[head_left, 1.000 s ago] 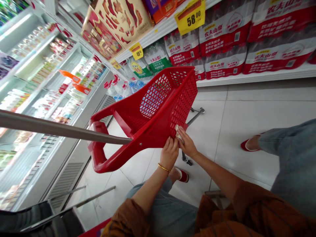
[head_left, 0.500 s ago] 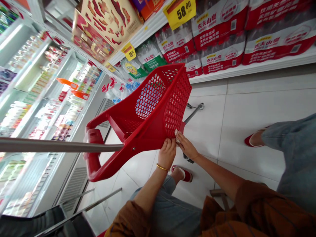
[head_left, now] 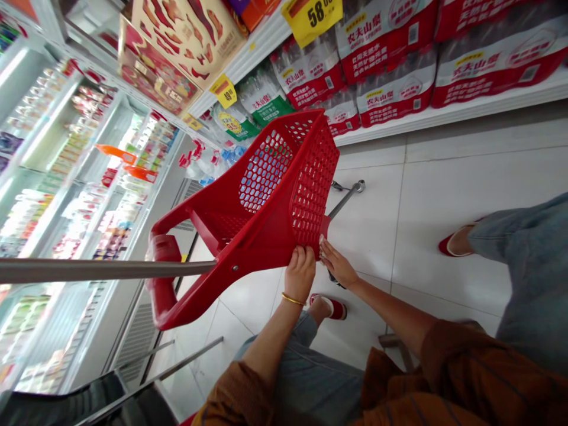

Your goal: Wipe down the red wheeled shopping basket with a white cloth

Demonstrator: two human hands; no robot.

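Observation:
A red plastic shopping basket on wheels (head_left: 266, 239), with honeycomb-like holes in its walls, stands tilted in front of me. My left hand (head_left: 300, 275), a gold bracelet at its wrist, has its fingers curled over the basket's lower edge. Just right of it, my right hand (head_left: 338, 265) presses a crumpled white wipe (head_left: 322, 244) against the basket's bottom corner. Most of the wipe is hidden under the fingers. From the basket's side a grey metal bar (head_left: 106, 270) runs out to the left, past the red handle (head_left: 165, 278).
Shrink-wrapped packs of bottled water (head_left: 394, 89) fill the low shelf ahead. Boxes and yellow price tags (head_left: 313, 18) are above it. A lit refrigerated display (head_left: 66, 195) lines the left. A caster leg (head_left: 350, 195) sticks out over the tiled floor (head_left: 465, 195).
My right hand and the wipe have shifted slightly right along the basket's corner, away from my left hand. The basket sits a little farther left in view; my left hand keeps its grip.

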